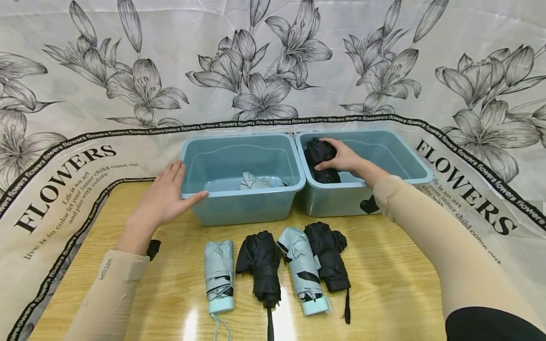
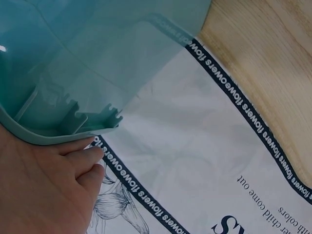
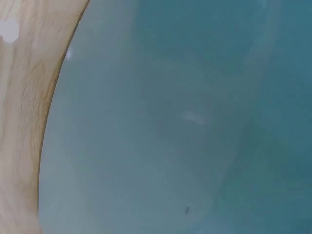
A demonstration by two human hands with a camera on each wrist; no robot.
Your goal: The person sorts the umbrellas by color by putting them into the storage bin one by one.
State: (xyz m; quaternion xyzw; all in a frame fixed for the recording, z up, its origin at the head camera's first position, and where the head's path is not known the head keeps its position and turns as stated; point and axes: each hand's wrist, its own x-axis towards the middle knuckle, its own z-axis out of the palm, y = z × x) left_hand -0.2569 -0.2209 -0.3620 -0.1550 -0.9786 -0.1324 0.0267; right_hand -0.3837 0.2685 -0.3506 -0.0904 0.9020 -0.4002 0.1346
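Your left hand (image 1: 164,196), fingers straight, touched the left corner of the blue rectangular plastic bin (image 1: 239,208); light contact probably sufficed. In the left end of the matching right-hand bin (image 1: 337,201), a black bunched-fabric umbrella (image 1: 317,149) sat within your right hand's (image 1: 347,158) curled grip; nearby rims demanded care, while room opened rightward.
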